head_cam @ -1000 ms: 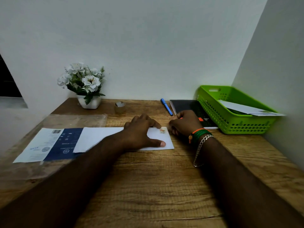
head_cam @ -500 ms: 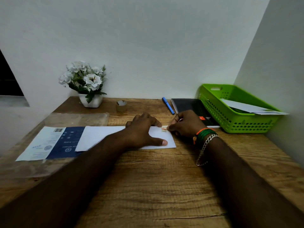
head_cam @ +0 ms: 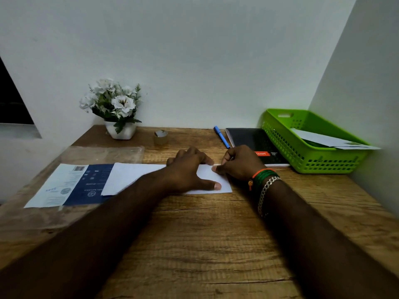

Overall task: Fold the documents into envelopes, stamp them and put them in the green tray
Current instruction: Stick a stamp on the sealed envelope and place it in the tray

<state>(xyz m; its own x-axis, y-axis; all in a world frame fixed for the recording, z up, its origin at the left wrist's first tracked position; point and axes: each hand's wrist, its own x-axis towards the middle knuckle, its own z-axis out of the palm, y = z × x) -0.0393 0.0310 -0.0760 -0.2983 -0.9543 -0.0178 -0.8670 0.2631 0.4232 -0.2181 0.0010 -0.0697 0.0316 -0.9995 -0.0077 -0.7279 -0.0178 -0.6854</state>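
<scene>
Both forearms reach away from the camera over the wooden desk (head_cam: 216, 244), the right wrist wearing a silver chain with orange and green bands. The left hand (head_cam: 190, 169) lies flat with fingers spread on a white envelope (head_cam: 224, 184), thumb stretched along its near edge, pinning it down. The right hand (head_cam: 241, 162) has its fingers curled in, the thumb tip pressing on the envelope's far right corner; whether a stamp sits under it cannot be told. Left of the envelope and partly under it lies a blue and white printed sheet (head_cam: 71, 186), resting on a clear plastic sleeve (head_cam: 103, 153). Farther back sit a roll of tape (head_cam: 160, 137), a blue pen (head_cam: 222, 137) and a black notebook (head_cam: 252, 140). At the far right stands the green tray (head_cam: 302, 156), holding a white envelope in the tray (head_cam: 330, 140). A white flower pot (head_cam: 119, 113) stands at the far left against the wall
</scene>
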